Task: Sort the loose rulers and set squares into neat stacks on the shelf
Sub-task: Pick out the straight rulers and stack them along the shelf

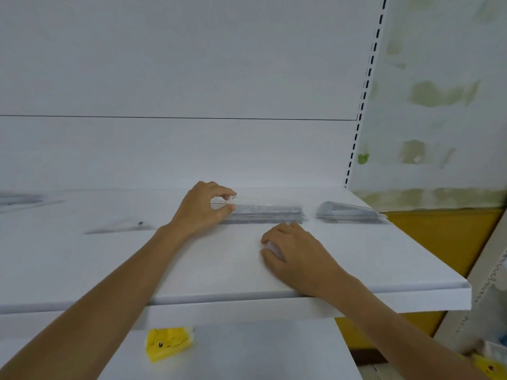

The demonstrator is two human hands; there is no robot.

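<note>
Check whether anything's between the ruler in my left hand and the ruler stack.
Nothing visible. The left hand pinches the ruler just over the stack; the right hand rests on the shelf in front.

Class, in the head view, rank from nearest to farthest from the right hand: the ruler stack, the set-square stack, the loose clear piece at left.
1. ruler stack, just beyond the right hand.
2. set-square stack, back right of it.
3. loose clear piece, far across to the left.
</note>
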